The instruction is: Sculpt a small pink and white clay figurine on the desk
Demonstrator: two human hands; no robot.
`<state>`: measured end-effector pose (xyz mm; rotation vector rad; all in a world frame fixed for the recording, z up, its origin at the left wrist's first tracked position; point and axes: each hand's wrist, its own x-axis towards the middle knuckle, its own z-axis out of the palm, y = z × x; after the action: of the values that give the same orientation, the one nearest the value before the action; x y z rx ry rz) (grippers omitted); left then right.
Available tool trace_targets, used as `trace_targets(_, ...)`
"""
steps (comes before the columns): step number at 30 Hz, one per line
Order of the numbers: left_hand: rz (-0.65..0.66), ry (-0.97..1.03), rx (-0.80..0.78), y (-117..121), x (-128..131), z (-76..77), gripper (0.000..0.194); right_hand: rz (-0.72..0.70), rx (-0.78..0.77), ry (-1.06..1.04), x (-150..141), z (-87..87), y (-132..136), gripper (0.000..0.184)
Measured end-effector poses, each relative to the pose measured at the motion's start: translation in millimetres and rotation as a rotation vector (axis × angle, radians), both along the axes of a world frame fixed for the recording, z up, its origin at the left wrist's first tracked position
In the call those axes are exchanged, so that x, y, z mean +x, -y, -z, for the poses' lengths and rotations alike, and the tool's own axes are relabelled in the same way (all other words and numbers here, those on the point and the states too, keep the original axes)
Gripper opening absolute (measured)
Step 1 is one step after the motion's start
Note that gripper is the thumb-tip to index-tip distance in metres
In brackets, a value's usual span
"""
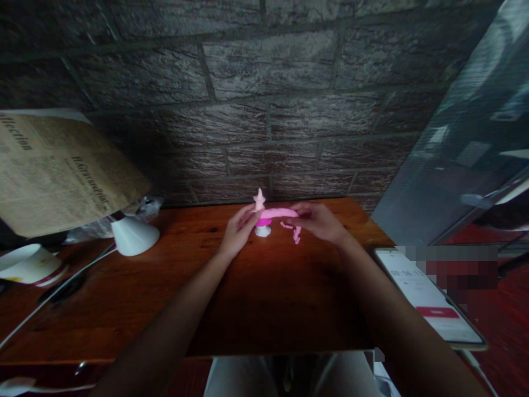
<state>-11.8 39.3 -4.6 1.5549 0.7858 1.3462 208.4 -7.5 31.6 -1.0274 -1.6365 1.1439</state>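
Observation:
A long strip of pink, clay-like material [281, 213] stretches between my two hands above the table. My left hand [242, 229] grips its left end with closed fingers, right beside a small figure. That figure has a pale pink pointed top [259, 199], a magenta band [263, 222] and a white base [263, 231]; my fingers partly cover its middle. The strip's right end is pinched in my right hand [318, 220]. Small pink pieces [296, 236] lie on the table just below the right fingers.
A lamp with a newsprint-patterned shade [61, 171] and white base [135, 237] stands left, near a white cup [28, 263] and a cable [61, 292]. A phone [430, 298] lies right, along the wooden table [264, 309]. A stone wall [268, 116] rises behind.

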Motion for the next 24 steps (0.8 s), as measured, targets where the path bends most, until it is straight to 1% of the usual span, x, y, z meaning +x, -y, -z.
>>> trace_targets(7,0.043,0.032,-0.016,-0.9,0.4,2.7,0.045,0.102,0.046,-0.025,-2.2,1.6,-0.8,0.036)
trace_targets(11,0.052,0.033,-0.02,-1.8,0.1,3.6,0.046,0.152,0.071,-0.021,-3.1,1.9,-1.2,0.032)
trace_targets(16,0.039,0.041,-0.023,-2.2,0.4,5.0,0.047,0.249,0.185,0.039,-3.7,3.3,-2.3,0.023)
trace_targets(19,0.04,0.051,-0.025,-2.6,0.1,6.0,0.047,0.261,0.214,0.062,-4.9,3.2,-2.0,0.022)
trace_targets(24,0.058,0.046,-0.023,-3.0,-0.2,5.5,0.049,0.284,0.219,0.099,-6.7,2.7,-1.1,0.021)
